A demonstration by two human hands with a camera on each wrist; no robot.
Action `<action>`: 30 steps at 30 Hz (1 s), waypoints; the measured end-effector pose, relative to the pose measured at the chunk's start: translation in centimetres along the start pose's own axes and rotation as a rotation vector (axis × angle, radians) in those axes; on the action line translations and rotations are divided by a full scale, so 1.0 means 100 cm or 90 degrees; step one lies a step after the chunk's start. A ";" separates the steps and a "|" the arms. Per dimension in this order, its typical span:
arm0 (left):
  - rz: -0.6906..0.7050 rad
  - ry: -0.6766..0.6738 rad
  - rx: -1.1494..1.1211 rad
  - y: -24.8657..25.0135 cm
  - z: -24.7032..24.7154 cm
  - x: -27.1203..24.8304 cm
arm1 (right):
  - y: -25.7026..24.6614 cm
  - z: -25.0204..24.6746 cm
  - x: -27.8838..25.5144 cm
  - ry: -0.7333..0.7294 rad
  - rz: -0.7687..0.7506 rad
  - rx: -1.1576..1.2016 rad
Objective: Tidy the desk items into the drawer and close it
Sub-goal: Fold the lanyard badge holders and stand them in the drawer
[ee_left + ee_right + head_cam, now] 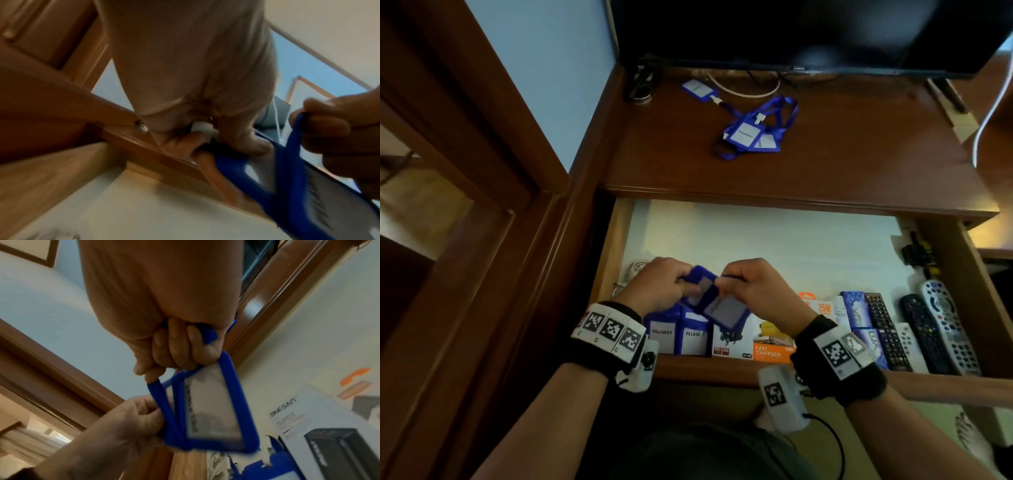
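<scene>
Two blue badge holders (724, 306) with grey card windows are held together over the left part of the open drawer (774, 240). My left hand (666, 284) grips the upper-left holder (257, 178) at its clip end. My right hand (750, 284) pinches the top edge of the other holder (211, 410). Below them, two blue "PELAWAT" badges (678, 334) stand against the drawer's front wall. On the desk top lie a pile of blue badges with lanyards (753, 132) and one single badge (697, 87).
The drawer's front row holds charger boxes (770, 346), blue boxes (859, 318) and several remotes (928, 329) on the right. A white cable (626, 274) lies in its left corner. A dark monitor (791, 31) stands at the back of the desk. A wooden door frame (482, 171) is on the left.
</scene>
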State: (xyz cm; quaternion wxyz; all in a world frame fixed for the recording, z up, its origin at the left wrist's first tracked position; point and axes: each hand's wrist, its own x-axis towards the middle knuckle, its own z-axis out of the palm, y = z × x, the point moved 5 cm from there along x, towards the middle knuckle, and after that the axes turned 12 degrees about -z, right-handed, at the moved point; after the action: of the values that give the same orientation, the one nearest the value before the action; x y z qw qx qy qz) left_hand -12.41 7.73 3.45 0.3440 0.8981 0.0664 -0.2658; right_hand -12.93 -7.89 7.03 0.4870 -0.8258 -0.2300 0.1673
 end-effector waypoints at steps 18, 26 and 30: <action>0.239 -0.060 -0.761 0.065 -0.015 0.003 | 0.009 -0.024 0.017 0.127 -0.035 0.478; 0.124 0.067 -0.792 0.081 0.009 0.005 | 0.041 -0.056 0.019 0.001 -0.022 0.450; -0.011 0.144 -0.555 0.069 -0.009 0.002 | 0.069 -0.087 0.040 0.000 0.023 0.325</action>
State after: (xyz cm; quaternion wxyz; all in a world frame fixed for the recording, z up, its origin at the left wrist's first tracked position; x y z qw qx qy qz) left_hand -9.77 3.05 7.93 0.6787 0.6920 0.2171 -0.1158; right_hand -3.74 -14.92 4.86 0.6768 -0.6800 -0.1654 0.2283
